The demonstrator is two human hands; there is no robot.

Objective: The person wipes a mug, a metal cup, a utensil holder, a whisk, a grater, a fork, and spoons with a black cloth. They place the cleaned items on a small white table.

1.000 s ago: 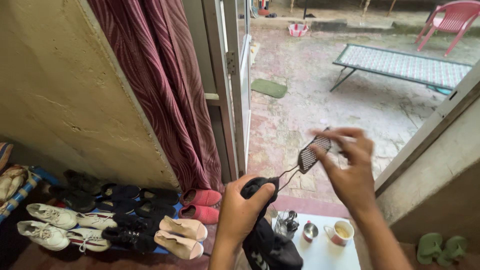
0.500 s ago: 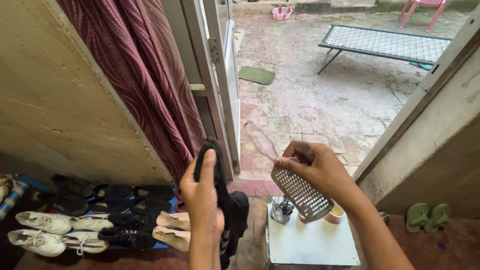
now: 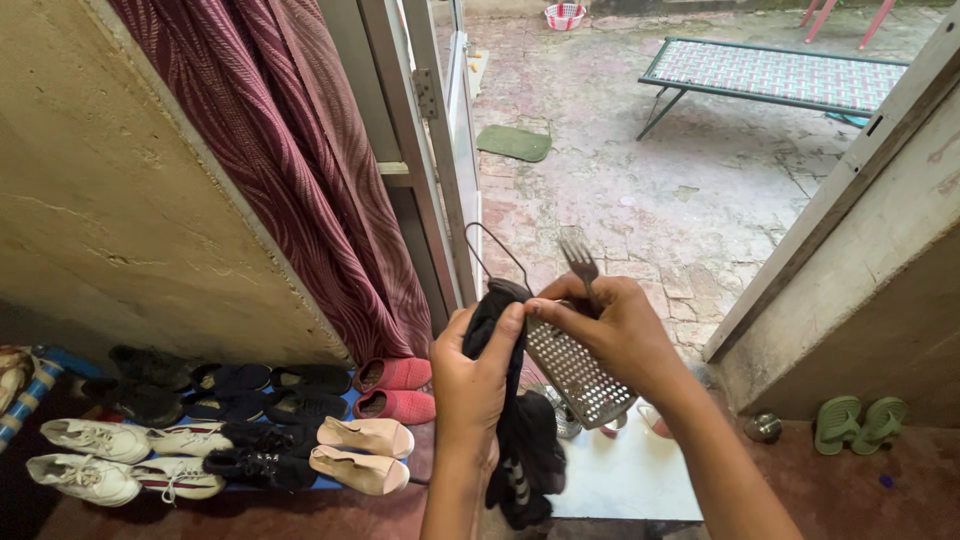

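My left hand (image 3: pixel 472 378) grips a black cloth (image 3: pixel 520 440) that hangs down in front of me. My right hand (image 3: pixel 615 335) holds a flat metal grater (image 3: pixel 578 375) with a thin wire handle (image 3: pixel 490 250) looping upward, and a metal fork (image 3: pixel 582 268) sticks up between its fingers. The cloth's top end is pressed against the upper end of the grater, where both thumbs meet.
A small white table (image 3: pixel 625 480) stands below my hands with a steel cup and a mug partly hidden. Rows of shoes (image 3: pixel 220 440) line the floor at left under a maroon curtain (image 3: pixel 300 170). Green sandals (image 3: pixel 850 420) lie at right. Through the open door, a cot (image 3: pixel 775 75) stands outside.
My two hands have come together. The cloth has moved right onto the grater, and the grater has turned so that its wire handle points up. A fork now shows in my right hand.
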